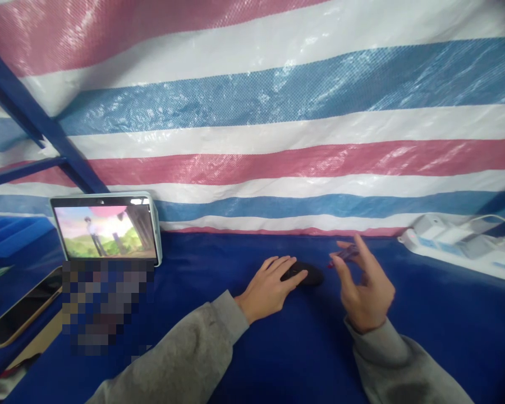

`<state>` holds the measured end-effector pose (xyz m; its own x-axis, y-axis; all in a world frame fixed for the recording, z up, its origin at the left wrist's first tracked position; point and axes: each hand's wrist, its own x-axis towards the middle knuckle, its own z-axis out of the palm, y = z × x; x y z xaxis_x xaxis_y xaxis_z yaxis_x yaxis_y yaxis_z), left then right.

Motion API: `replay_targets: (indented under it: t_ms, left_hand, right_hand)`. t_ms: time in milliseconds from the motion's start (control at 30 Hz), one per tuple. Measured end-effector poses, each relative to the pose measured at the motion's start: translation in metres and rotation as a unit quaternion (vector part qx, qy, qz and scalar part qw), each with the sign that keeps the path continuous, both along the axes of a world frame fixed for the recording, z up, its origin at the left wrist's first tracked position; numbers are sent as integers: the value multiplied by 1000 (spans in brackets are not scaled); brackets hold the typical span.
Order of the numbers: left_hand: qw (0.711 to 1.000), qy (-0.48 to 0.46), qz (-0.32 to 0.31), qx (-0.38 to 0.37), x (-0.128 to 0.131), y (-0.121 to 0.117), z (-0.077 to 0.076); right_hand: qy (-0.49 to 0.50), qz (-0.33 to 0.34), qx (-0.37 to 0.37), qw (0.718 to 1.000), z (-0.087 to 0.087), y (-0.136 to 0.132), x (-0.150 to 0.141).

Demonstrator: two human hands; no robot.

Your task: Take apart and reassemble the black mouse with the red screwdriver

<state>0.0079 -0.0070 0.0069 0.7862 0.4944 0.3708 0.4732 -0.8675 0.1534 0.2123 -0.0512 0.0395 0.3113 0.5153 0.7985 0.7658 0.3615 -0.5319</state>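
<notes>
A black computer mouse (309,274) lies on the blue table surface. My left hand (271,286) rests over its left end, with the thumb along the near side and the fingers across the top. To the right of the mouse, my right hand (368,283) is raised a little above the table. Between thumb and fingers it pinches a small, dark purplish object (348,252) with a reddish end. That object is too small and blurred for me to tell its kind.
A tablet (105,230) showing a cartoon stands at the left. Nearby are a phone (23,308) and a blue tray (17,233). A white power strip (458,252) with plugged-in chargers sits at the right. Striped plastic sheeting (252,163) hangs behind the table.
</notes>
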Motion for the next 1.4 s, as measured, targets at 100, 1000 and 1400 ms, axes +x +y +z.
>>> replay_targets:
  t_ms: [100,1000,1400]
  left_hand:
    - [1000,1,0,-2,0,0,0]
    - [986,-100,44,-123,-4,7,-2]
    - [939,-236,110,-225,-7,15,-4]
  right_hand:
    - [10,2,2,1000,-2,0,1]
    - [183,197,-230,935,-7,6,6]
    - [-79,321,-440,835,-5,11,39]
